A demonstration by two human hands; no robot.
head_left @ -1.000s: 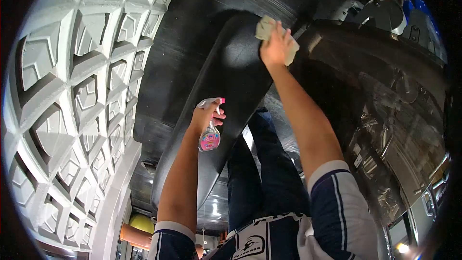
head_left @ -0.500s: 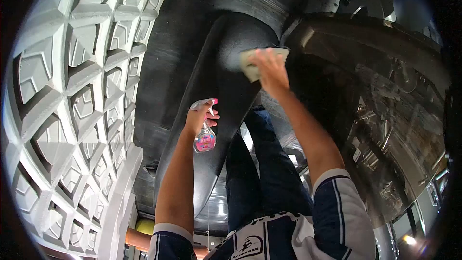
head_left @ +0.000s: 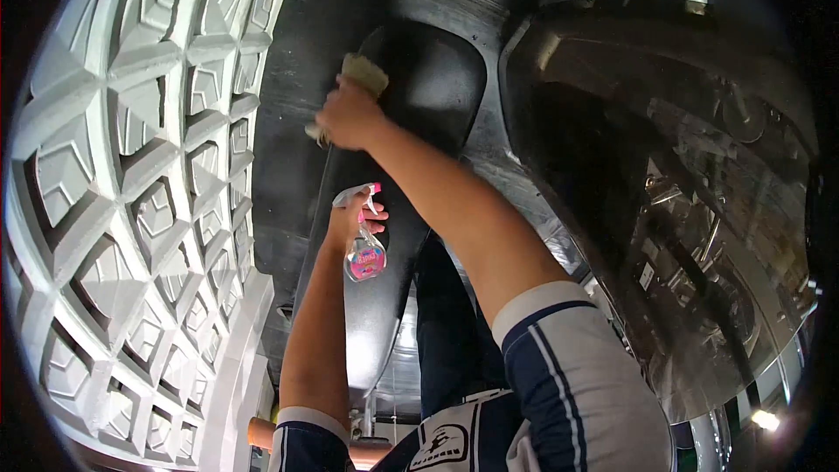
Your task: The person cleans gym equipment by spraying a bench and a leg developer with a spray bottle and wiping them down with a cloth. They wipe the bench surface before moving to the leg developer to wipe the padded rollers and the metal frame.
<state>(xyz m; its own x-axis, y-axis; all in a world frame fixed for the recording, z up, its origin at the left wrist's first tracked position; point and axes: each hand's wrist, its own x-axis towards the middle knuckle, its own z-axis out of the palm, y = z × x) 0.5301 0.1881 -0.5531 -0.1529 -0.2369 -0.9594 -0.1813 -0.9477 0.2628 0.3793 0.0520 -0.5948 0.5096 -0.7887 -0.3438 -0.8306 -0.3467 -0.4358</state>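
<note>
Right hand (head_left: 350,117) at edge of long black padded seat (head_left: 433,79), fingers clamped on beige cloth (head_left: 367,73). Left hand (head_left: 347,217): fingers wrapped around clear, pink-labelled plastic spray bottle (head_left: 364,258).

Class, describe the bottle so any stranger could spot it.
Near the white lattice stretches a black pad. Over it, the left hand holds the bottle: clear, with pink label and nozzle, unlike the pale cloth in the right hand.

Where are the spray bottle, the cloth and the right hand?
Spray bottle (head_left: 367,258): head view, on its lower body.
Cloth (head_left: 366,75): head view, on its upper part.
Right hand (head_left: 350,116): head view, on its back.
</note>
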